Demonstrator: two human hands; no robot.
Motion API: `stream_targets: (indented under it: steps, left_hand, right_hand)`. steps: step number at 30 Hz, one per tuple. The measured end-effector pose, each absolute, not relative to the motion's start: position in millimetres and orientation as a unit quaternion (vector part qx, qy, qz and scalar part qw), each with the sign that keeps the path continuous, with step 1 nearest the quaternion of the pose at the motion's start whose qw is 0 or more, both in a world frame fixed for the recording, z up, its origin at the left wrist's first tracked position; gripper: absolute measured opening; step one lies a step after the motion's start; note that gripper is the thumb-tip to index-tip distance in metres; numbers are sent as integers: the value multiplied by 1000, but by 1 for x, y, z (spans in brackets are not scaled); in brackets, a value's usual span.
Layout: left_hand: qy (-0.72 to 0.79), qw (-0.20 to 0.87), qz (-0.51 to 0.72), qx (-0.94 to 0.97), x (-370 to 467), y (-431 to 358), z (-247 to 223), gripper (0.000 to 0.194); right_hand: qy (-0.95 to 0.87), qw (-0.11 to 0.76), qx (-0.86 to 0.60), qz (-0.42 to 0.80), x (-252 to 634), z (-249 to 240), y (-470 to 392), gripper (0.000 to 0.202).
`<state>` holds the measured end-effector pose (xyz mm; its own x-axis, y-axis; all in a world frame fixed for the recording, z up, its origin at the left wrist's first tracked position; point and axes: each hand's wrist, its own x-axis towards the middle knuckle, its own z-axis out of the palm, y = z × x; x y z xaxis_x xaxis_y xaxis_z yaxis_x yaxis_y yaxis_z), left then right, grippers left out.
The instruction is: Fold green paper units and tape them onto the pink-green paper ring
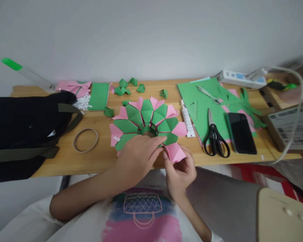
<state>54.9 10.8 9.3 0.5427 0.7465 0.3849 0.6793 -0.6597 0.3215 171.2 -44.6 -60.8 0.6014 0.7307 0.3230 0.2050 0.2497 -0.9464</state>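
A ring of folded green and pink paper pieces (146,112) lies at the front middle of the wooden table. My left hand (138,156) reaches over the ring's near side, its fingers close together and pressed on the paper by the central hole. At the ring's near right, my right hand (180,173) pinches a pink folded piece (175,152) between thumb and fingers. The fingertips of both hands nearly meet there. My left hand hides part of the ring's near side.
Behind the ring lie small green folded pieces (123,83). To the right are a glue tube (188,121), black scissors (214,137), a phone (241,132), green sheets (199,92) and a power strip (238,78). Leftward are a tape ring (75,143) and a black bag (27,124).
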Motion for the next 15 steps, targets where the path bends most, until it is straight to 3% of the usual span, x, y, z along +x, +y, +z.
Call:
stream_targets:
  steps: [3, 6, 11, 15]
  left_hand:
    - [444, 129, 244, 852, 57, 14, 10, 17]
    - [480, 214, 223, 821, 59, 19, 12, 28]
    - [517, 325, 229, 758, 61, 29, 11, 34]
    - [525, 352, 224, 742, 61, 33, 11, 40]
  right_hand:
    - [-401, 672, -598, 175, 168, -64, -42, 20]
    - [-445, 651, -601, 131, 169, -66, -38, 8]
    - [-548, 591, -590, 39, 178, -59, -31, 20]
    - [-588, 550, -592, 27, 186, -50, -28, 17]
